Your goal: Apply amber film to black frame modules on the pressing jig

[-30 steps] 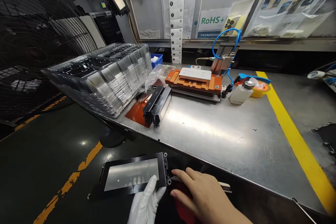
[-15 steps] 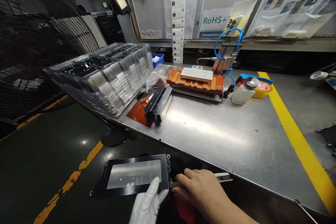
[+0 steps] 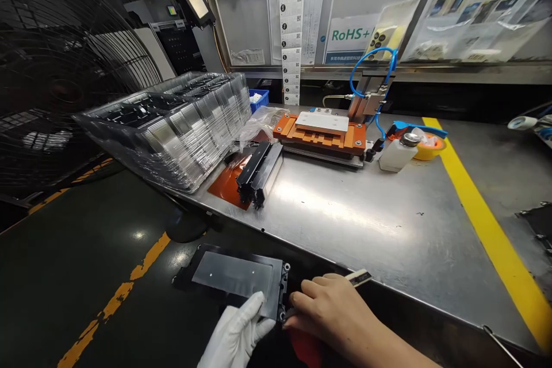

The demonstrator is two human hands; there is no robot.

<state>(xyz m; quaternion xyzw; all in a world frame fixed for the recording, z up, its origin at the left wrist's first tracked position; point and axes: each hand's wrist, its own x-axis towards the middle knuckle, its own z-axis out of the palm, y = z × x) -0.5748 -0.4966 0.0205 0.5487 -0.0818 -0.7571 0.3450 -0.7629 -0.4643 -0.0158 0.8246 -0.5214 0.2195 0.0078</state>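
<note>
White-gloved left fingers (image 3: 251, 306) pinch the black-framed panel (image 3: 230, 276); right fingers (image 3: 308, 302) grip a knife-like tool (image 3: 360, 278) at its corner. Edge work, I'd guess; any next stroke needs steadiness.

a white sign (image 3: 345, 45) reads "rohs+" in green; its blue band (image 3: 345, 58) and a paper strip (image 3: 291, 31) bear illegibly small print.

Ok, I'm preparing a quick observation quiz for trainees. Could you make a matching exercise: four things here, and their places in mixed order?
Things:
1. black panel
2. pale-handled tool
3. white bottle
4. stacked trays

Places:
A. in the bare right hand
B. on the table, right of the orange fixture
C. near the fan
D. in the gloved left hand

Pairs: 1-D, 2-A, 3-B, 4-C
</note>
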